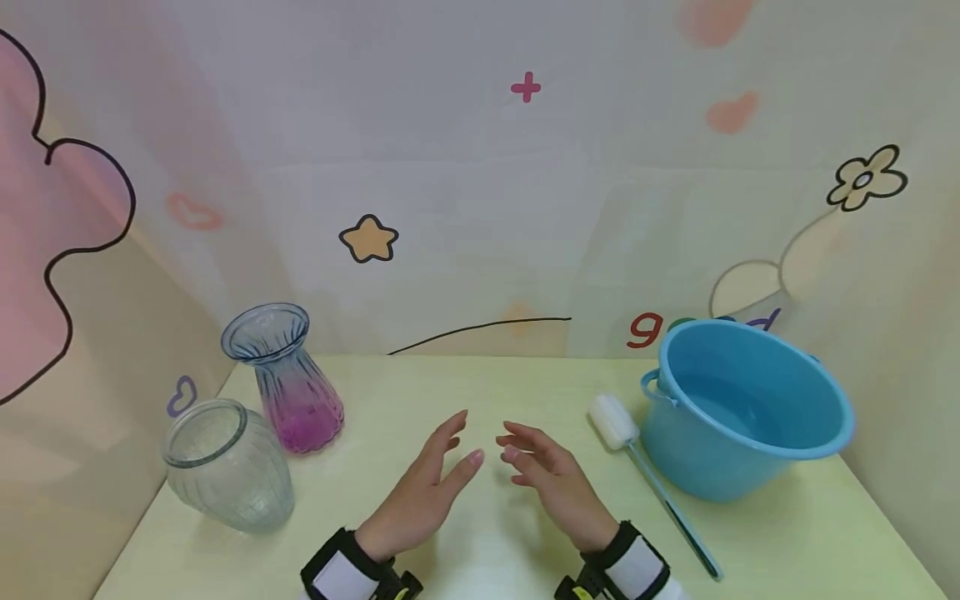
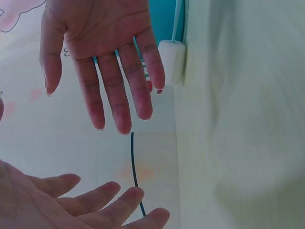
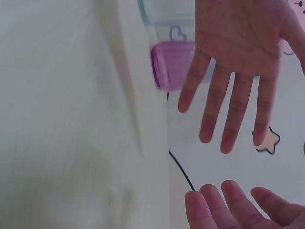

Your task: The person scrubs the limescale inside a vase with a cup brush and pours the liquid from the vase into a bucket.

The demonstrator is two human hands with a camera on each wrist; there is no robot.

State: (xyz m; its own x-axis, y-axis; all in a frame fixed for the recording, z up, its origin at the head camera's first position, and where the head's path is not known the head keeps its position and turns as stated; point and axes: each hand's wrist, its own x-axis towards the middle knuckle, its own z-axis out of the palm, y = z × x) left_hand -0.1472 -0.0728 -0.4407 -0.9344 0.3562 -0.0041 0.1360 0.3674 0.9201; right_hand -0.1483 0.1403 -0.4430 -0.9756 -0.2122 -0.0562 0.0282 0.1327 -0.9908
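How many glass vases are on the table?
2, both at the left: a clear vase near the front edge and a purple-tinted vase just behind it. None seems hidden.

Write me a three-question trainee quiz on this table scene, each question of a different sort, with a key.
1. True or false: the left hand grips the clear glass vase.
2. Multiple choice: the sponge brush lies
A. inside the blue bucket
B. on the table, beside the bucket
C. in the purple-tinted vase
3. Fill in: the fingers of the right hand are ______ and hold nothing.

Key
1. False: both hands hover open over the middle of the table, palms facing each other.
2. B: its white head lies by the bucket's left side, its handle running toward the near edge.
3. Straight (relaxed).
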